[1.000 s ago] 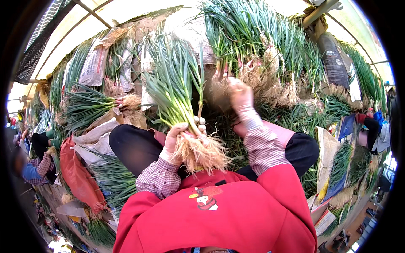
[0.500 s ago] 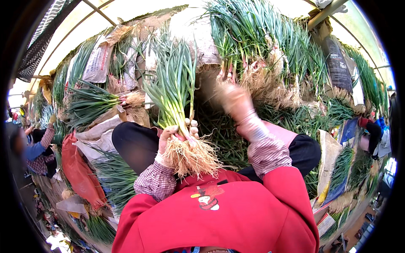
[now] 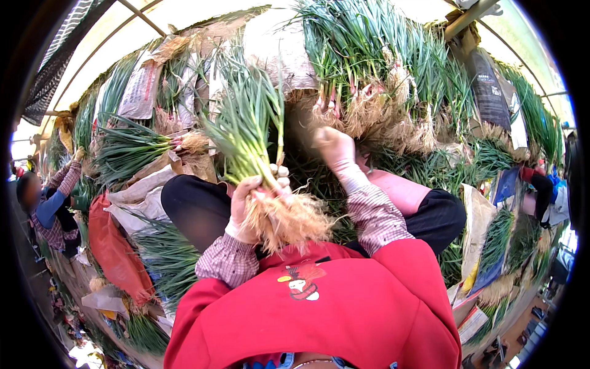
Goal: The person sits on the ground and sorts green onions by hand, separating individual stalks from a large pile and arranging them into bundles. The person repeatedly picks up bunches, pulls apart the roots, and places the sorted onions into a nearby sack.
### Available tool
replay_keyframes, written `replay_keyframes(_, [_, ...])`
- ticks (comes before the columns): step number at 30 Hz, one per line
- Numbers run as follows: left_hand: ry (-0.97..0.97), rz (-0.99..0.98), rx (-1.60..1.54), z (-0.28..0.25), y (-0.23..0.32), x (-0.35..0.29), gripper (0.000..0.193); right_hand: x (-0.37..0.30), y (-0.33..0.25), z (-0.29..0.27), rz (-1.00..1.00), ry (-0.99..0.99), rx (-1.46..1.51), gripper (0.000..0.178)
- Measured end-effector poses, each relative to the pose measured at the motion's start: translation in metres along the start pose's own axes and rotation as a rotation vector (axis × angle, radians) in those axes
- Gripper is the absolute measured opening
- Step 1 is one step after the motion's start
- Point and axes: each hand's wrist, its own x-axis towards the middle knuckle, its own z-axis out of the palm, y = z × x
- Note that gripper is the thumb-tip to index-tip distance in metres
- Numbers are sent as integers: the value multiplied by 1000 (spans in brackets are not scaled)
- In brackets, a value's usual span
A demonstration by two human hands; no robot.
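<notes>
My left hand (image 3: 249,206) is closed around the lower stems of a bunch of spring onions (image 3: 249,132). Their green leaves fan upward, away from me, and a thick mop of pale roots (image 3: 289,218) hangs over my lap. Right of the bunch, apart from it, my right hand (image 3: 335,149) is raised with curled fingers. Motion smears its fingertips and a dark streak beside them, so whatever it holds cannot be made out. Both hands appear to wear pale, thin gloves.
More spring onions (image 3: 362,67) lie in rows ahead, roots toward me. A loose bundle (image 3: 138,150) rests at left on sacking, near a red sack (image 3: 117,249). Leaf scraps (image 3: 430,166) cover the ground past my knees. Another person (image 3: 52,203) works at far left.
The bunch in my left hand has tilted slightly left and its roots have swung right. My right hand has shifted a little, its forearm turning more upright, and is less blurred.
</notes>
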Motion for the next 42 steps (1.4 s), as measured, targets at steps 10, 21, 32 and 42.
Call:
replay_keyframes(10, [-134,115,206,13,23,9,83,52,-1,-19,-49,-32,-207,48])
replay_keyframes(21, [37,-151,60,-22,17,38,46,-30,-81,-52,-265,-41,-31,18])
replay_keyframes(32, [-6,-36,76,-11,9,20,39,7,-9,-91,67,-166,214,23])
replay_keyframes(42, [36,32,27,-11,16,1,37,37,-39,-87,85,-233,1537,13])
